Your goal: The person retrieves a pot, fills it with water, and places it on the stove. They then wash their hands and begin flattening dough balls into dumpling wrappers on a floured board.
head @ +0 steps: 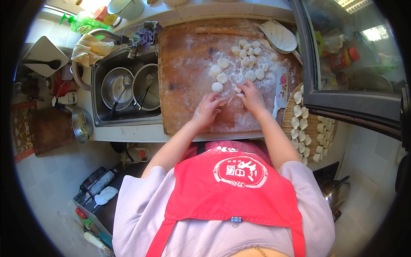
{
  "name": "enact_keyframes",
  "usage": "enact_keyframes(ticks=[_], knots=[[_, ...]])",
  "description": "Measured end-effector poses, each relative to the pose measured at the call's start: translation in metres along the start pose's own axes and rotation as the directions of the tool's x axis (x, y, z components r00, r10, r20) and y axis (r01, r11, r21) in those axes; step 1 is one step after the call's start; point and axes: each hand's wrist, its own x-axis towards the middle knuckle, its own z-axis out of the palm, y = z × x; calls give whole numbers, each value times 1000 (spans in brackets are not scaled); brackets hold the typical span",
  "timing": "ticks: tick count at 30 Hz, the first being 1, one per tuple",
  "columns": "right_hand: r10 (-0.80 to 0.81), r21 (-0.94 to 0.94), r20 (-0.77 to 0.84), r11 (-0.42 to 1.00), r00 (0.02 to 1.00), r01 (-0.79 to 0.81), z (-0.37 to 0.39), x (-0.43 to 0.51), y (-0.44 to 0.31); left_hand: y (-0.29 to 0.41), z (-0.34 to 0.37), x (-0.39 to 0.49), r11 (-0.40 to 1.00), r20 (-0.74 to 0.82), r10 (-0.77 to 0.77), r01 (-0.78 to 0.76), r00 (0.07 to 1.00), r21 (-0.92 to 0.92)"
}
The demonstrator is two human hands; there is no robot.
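A floured wooden board (183, 106) lies before me. My right hand (251, 95) has its fingertips at a small dough piece (238, 89) on the board; whether they grip it I cannot tell. My left hand (208, 107) hovers or rests over the board to the left, fingers bent and apart, with nothing seen in it. Flattened dough rounds (217, 87) lie beyond my hands, two more (250, 75) just past my right fingertips. Several small dough lumps (247, 46) are farther back. A cleaver with a flower-patterned blade (282, 85) lies at the board's right side.
Left of the board is a steel sink (96, 115) holding metal bowls. A rolling pin (228, 31) and a scoop of flour (278, 36) lie at the back. Right stands a round woven tray (289, 106) with dumplings, under an open window frame (350, 98).
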Motion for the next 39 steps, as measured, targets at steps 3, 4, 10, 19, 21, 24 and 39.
enact_keyframes(ticks=[3, 4, 10, 19, 21, 24, 39], knots=[[87, 20, -26, 996, 996, -86, 7, 0, 2, -6, 1, 4, 1000, 7, -11, 11, 1000, -4], [93, -3, -39, 996, 995, -93, 8, 0, -1, -4, 3, 7, 998, -16, -61, 60, 998, -15], [16, -107, -69, 994, 997, -24, 4, 0, -11, 9, -6, 8, 972, -148, -208, 220, 967, 75], [-2, -313, -47, 950, 999, -13, 5, 9, -25, -1, -2, 16, 975, -23, -137, 139, 990, 173], [-124, -334, -81, 938, 989, 91, 15, 17, -27, 7, 6, 24, 952, -95, -67, 92, 993, 293], [-168, -486, 41, 858, 985, 167, 32, 28, -15, 2, 32, 35, 916, -91, -80, 110, 993, 386], [267, -191, -358, 917, 895, -350, -28, 103, 34, -31, 29, 191, 988, -264, -72, 105, 962, 112]])
